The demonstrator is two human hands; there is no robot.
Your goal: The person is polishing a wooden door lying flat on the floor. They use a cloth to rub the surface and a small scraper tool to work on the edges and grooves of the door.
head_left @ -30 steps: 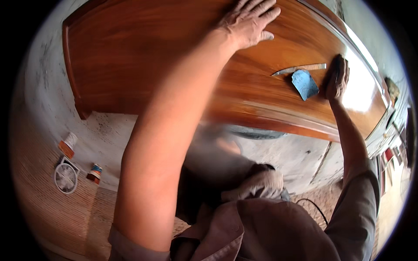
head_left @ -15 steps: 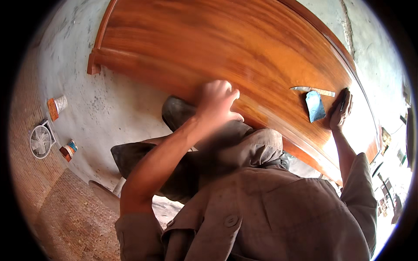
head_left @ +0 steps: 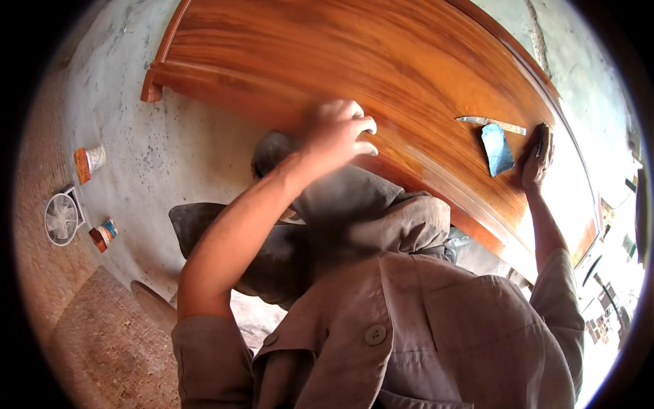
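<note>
While the right hand (head_left: 538, 157) lies on the one big wooden panel (head_left: 381, 61), with its fingers straight and close together, the left hand (head_left: 337, 134) is over the near edge of this same panel. The fingers of the left hand are bent, and the thumb stands apart from them; the hand is blurred, so I cannot tell if it touches the wood or holds something. The right hand seems free of any grip, but what is under its palm is hidden.

The panel spreads beneath the right hand and beyond both hands: reddish-brown wood, smooth and glossy, with long dark streaks of grain and a raised border. On it, between the hands and nearer to the right one, lie two small things – one thin strip (head_left: 490, 125), slightly curved and mottled, and one blue sheet (head_left: 498, 150), creased and with uneven edges.

Well to the left of the left hand there are two small containers (head_left: 90, 163), one orange and white, the other brown, blue and white. Near them is one round white fan (head_left: 62, 218) with a grille. Farther below the left hand – a floor of rough bricks (head_left: 116, 341).
</note>
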